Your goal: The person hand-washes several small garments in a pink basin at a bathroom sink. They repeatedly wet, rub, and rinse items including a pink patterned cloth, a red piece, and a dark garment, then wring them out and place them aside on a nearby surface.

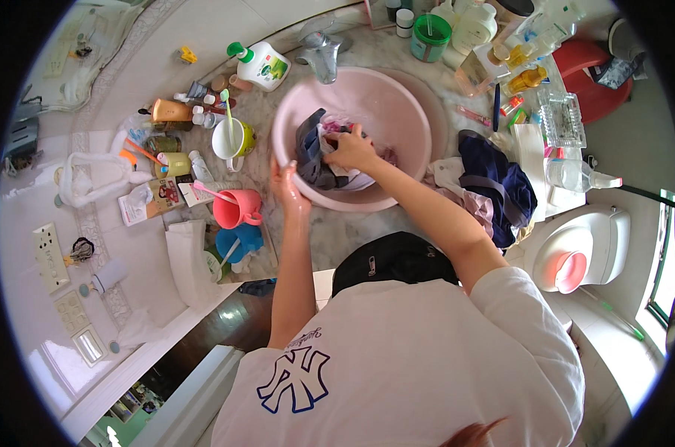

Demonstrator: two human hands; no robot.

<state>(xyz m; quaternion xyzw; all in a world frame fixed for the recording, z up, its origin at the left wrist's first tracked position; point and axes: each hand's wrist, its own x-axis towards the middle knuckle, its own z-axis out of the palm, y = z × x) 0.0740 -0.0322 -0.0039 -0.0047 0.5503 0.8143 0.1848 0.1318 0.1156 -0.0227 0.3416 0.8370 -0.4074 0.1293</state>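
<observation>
A large pink plastic basin (390, 95) stands in the sink under a metal faucet (321, 58). Dark grey and patterned wet clothes (310, 151) lie bunched in its left part. My right hand (349, 148) reaches into the basin, its fingers bent over the clothes and partly hidden among them. My left hand (288, 181) grips the basin's rim at the lower left, fingers outside and below it. Some water seems to run from the faucet into the basin. To the right of the basin, a pile of dark blue and pale clothes (496, 184) rests on the marble counter.
Left of the basin stand a hand-soap pump bottle (264, 67), a mug with a toothbrush (229, 139), a pink cup (236, 208) and a blue cup (239, 243). At the upper right are a green tub (430, 39), several bottles and a glass tray (562, 120). A toilet (600, 240) stands at right.
</observation>
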